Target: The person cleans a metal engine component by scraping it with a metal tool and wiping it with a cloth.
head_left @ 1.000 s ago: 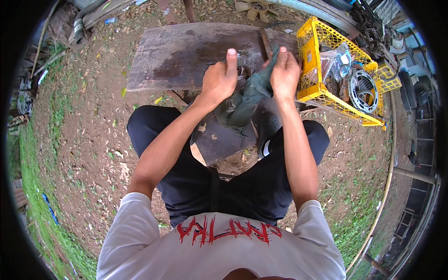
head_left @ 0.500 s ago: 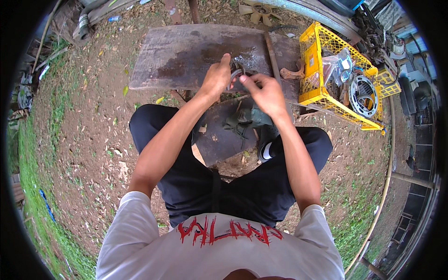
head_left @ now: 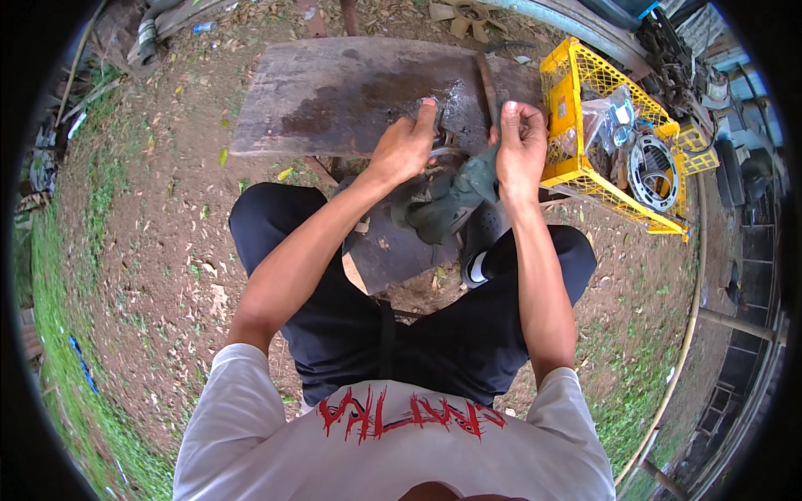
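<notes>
My left hand (head_left: pixel 406 149) is closed around a small curved metal part (head_left: pixel 448 149) at the near edge of the wooden bench (head_left: pixel 334 71); its thumb points up, and the fingers hide much of the part. To the right, my right hand (head_left: pixel 522 150) pinches a dark green rag (head_left: pixel 461 190) between thumb and fingers. The rag droops in loose folds below the bench edge, between my knees. It hangs close to the metal part; I cannot tell whether they touch.
A yellow plastic crate (head_left: pixel 565 113) at the bench's right holds clear bags and a round metal flange (head_left: pixel 654 173). A narrow bar (head_left: pixel 486 83) lies across the bench. Beyond the far edge, a pale fan (head_left: pixel 460 18) rests on leaf-strewn ground.
My right hand has moved right, away from the metal part, drawing the rag up and out. My left hand, still on the part, has shifted slightly right and nearer.
</notes>
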The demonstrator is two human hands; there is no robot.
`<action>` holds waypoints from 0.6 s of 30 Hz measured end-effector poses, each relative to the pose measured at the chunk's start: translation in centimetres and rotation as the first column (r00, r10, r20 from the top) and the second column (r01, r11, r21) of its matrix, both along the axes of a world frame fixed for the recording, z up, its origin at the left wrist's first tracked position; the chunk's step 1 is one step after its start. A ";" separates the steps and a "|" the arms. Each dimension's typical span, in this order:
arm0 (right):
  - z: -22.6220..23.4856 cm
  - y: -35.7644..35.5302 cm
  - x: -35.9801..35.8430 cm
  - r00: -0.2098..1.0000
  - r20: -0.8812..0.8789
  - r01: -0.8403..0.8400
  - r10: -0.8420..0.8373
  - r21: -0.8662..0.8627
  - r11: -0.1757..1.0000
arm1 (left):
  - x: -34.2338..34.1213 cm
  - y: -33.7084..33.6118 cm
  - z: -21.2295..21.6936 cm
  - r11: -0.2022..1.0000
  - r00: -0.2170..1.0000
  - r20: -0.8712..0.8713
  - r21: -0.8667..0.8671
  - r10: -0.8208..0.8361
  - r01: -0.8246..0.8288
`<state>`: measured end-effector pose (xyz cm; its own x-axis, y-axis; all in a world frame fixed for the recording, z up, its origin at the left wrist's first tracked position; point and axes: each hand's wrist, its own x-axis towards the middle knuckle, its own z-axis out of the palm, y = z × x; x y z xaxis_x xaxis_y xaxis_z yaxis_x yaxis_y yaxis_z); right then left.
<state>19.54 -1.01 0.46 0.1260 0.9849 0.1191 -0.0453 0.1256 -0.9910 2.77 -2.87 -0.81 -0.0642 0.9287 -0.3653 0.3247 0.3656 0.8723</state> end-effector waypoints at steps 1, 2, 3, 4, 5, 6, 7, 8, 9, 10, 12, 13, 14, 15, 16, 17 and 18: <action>-0.3 -0.1 -0.5 0.998 -0.057 0.010 -0.004 0.099 0.995 | 0.1 0.0 0.1 1.000 0.999 -0.037 0.017 -0.015 0.016; -0.7 -0.2 -1.0 0.994 -0.113 0.026 -0.003 0.197 0.980 | 0.3 -0.1 0.2 1.000 0.999 -0.046 0.022 -0.019 0.021; -1.2 0.0 -1.1 0.986 -0.164 0.052 -0.003 0.294 0.954 | 0.9 -0.3 0.7 0.999 0.998 -0.051 0.029 -0.031 0.032; -1.9 0.3 -1.6 0.996 -0.080 0.073 -0.050 0.320 0.945 | 1.2 -0.5 1.1 0.999 0.997 -0.064 0.037 -0.032 0.035; -2.6 0.2 -2.1 0.991 0.074 0.075 -0.110 0.369 0.926 | 1.4 -0.6 0.8 0.992 0.992 -0.121 0.112 -0.045 0.058; -2.7 -0.1 -2.7 0.960 0.249 -0.002 -0.130 0.469 0.883 | 1.6 -0.8 0.3 0.980 0.983 -0.179 0.183 -0.049 0.083; -2.7 -0.4 -3.1 0.895 0.412 -0.097 -0.168 0.548 0.831 | 1.6 -0.8 -0.1 0.961 0.970 -0.237 0.252 -0.050 0.111; -2.8 -0.7 -3.3 0.884 0.432 -0.084 -0.178 0.521 0.850 | 1.3 -0.8 -0.5 0.969 0.962 -0.271 0.226 -0.034 0.098; -2.8 -0.8 -2.9 0.844 0.503 -0.129 -0.185 0.526 0.841 | 1.3 -0.7 0.0 0.978 0.977 -0.214 0.198 -0.022 0.065; -2.7 -0.9 -2.5 0.798 0.570 -0.176 -0.192 0.527 0.831 | 1.1 -0.6 0.5 0.985 0.988 -0.156 0.168 -0.007 0.033; -2.4 -1.2 -1.9 0.715 0.674 -0.269 -0.189 0.515 0.814 | 0.3 -0.4 1.3 0.994 0.994 -0.104 0.108 0.030 -0.019; -2.1 -1.4 -1.9 0.717 0.681 -0.289 -0.149 0.486 0.825 | -0.1 -0.2 1.7 0.993 0.995 -0.078 0.103 0.066 -0.058; -1.8 -1.5 -1.9 0.719 0.687 -0.310 -0.109 0.456 0.834 | -0.5 -0.1 2.1 0.991 0.993 -0.051 0.096 0.103 -0.097; -1.6 -1.6 -1.7 0.718 0.693 -0.331 -0.067 0.425 0.842 | -0.8 -0.1 2.3 0.987 0.990 -0.023 0.088 0.139 -0.137; -1.6 -1.4 -1.5 0.711 0.700 -0.333 -0.067 0.419 0.845 | -1.0 -0.2 2.3 0.977 0.988 0.002 0.144 0.157 -0.156; -2.4 -0.8 -1.3 0.717 0.696 -0.307 -0.035 0.361 0.880 | -1.2 -0.3 2.3 0.970 0.988 -0.114 0.229 0.108 -0.079; -3.1 -0.2 -1.3 0.724 0.690 -0.277 -0.008 0.301 0.912 | -1.3 -0.5 2.5 0.953 0.970 -0.234 0.302 0.062 0.012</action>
